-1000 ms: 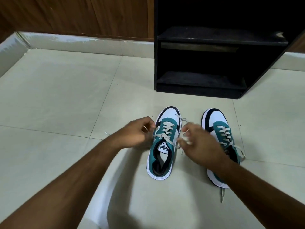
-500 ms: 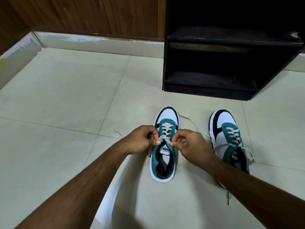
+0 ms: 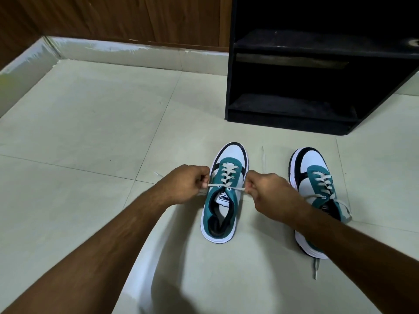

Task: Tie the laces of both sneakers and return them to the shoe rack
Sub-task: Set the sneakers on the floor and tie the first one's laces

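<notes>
1. Nearest, the left hand (image 3: 189,184) and right hand (image 3: 266,191) each pinch an end of the cream lace (image 3: 226,186), taut crosswise over the teal-and-white sneaker (image 3: 223,196) between them.
2. Its toe points away, toward the black wooden shoe rack (image 3: 294,114).
3. Rightward, the second teal-and-white sneaker (image 3: 317,177) lies parallel, untied.

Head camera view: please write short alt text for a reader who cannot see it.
The left hand and right hand pull the laces of the left sneaker sideways. The right sneaker lies beside it untied, before an empty black shoe rack.

Domestic interior: pale tiled floor (image 3: 90,132), wood-panelled wall (image 3: 113,17) at 11 o'clock, black shoe rack (image 3: 294,109) at 1 o'clock.
</notes>
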